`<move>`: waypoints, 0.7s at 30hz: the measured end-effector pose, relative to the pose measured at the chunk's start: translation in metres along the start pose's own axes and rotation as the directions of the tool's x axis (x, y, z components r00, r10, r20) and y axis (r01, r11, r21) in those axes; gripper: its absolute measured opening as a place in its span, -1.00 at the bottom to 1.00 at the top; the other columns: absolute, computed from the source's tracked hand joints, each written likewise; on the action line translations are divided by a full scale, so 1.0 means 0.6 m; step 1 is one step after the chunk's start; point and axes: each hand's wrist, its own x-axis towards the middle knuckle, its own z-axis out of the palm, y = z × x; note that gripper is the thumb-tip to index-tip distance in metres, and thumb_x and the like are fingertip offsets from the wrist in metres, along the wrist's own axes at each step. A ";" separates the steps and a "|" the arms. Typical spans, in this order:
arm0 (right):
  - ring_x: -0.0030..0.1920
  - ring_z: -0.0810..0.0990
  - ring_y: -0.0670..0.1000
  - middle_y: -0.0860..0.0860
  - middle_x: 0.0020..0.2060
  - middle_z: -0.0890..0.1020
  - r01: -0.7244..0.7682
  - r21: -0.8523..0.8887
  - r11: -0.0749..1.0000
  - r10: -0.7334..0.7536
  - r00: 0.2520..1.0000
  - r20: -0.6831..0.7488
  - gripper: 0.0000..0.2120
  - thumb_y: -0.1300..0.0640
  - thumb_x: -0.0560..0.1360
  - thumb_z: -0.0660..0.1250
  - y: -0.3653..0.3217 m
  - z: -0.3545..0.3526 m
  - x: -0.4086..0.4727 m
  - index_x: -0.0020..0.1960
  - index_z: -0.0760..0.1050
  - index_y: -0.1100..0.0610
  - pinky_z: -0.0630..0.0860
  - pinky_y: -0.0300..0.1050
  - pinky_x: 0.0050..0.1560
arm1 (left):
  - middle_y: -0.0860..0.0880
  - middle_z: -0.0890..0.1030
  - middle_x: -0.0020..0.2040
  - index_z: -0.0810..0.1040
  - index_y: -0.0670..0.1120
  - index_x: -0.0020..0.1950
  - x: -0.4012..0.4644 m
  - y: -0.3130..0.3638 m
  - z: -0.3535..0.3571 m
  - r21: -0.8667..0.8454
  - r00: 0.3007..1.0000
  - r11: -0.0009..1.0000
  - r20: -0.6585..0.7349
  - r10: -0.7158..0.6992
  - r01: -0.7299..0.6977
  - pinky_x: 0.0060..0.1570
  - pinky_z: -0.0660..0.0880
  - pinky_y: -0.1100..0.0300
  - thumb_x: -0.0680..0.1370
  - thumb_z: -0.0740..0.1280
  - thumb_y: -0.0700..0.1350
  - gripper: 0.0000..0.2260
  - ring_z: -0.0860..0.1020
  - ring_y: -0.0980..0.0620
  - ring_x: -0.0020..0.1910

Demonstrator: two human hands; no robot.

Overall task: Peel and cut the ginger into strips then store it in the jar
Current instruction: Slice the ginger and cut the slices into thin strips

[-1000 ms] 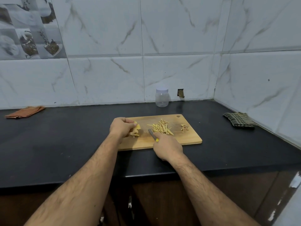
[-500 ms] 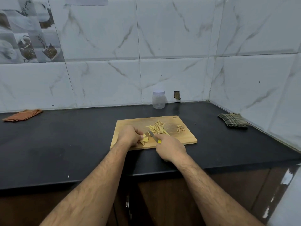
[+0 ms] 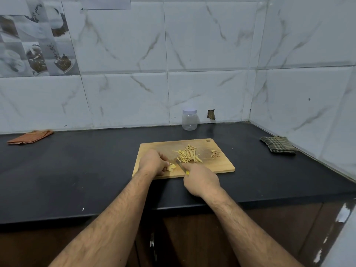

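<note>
— While the left hand (image 3: 153,162) pinches the ginger piece (image 3: 172,167) at frame centre, where's the knife (image 3: 181,165)?
— Gripped by the right hand (image 3: 200,180), blade slanting up-left. Camera has tilted upward since earlier.

Ginger strips (image 3: 187,156) heaped mid-board

A cutting board (image 3: 221,164) sits at the counter's (image 3: 77,170) center, a jar (image 3: 189,120) at 12 o'clock behind it (against the wall), one cloth (image 3: 30,137) at 10 o'clock, another cloth (image 3: 277,144) at 3; ginger strips (image 3: 188,156) lie on the board.
</note>
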 end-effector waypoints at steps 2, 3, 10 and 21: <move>0.28 0.51 0.07 -0.02 0.35 0.53 0.007 -0.013 1.000 -0.007 1.000 -0.013 -0.45 0.21 0.57 0.15 -0.002 0.002 -0.002 0.50 0.33 -0.16 0.49 -0.04 0.16 | -0.01 0.62 -0.32 0.62 -0.01 -0.11 0.001 0.000 0.000 0.006 1.000 1.000 0.003 0.017 -0.017 -0.23 0.60 0.19 0.55 0.44 -0.17 -0.92 0.53 0.07 -0.41; 0.28 0.51 0.06 -0.02 0.34 0.53 0.012 -0.018 1.000 -0.012 1.000 -0.017 -0.45 0.21 0.58 0.15 -0.004 0.002 -0.003 0.51 0.32 -0.16 0.49 -0.04 0.16 | -0.01 0.62 -0.31 0.62 0.00 -0.09 0.001 0.000 0.000 0.008 0.999 1.000 0.015 0.030 -0.030 -0.26 0.60 0.21 0.54 0.44 -0.18 -0.92 0.53 0.08 -0.40; 0.26 0.52 0.06 -0.03 0.29 0.56 0.027 -0.040 0.999 -0.029 0.999 -0.036 -0.44 0.21 0.57 0.16 -0.013 0.009 -0.004 0.50 0.33 -0.18 0.47 -0.05 0.14 | 0.01 0.70 -0.11 0.73 0.00 0.01 0.002 0.002 0.010 0.259 0.988 0.953 0.067 0.142 -0.154 -0.03 0.57 0.18 0.53 0.44 -0.16 -0.88 0.61 0.01 -0.18; 0.21 0.54 0.07 -0.02 0.23 0.59 0.040 -0.073 0.997 -0.042 0.999 -0.025 -0.46 0.23 0.56 0.16 -0.016 0.012 -0.003 0.46 0.37 -0.18 0.50 -0.02 0.11 | 0.01 0.70 0.05 0.70 0.01 0.13 0.008 0.009 0.016 0.410 0.978 0.888 0.092 0.186 -0.208 0.12 0.55 0.12 0.55 0.41 -0.15 -0.82 0.62 0.00 0.05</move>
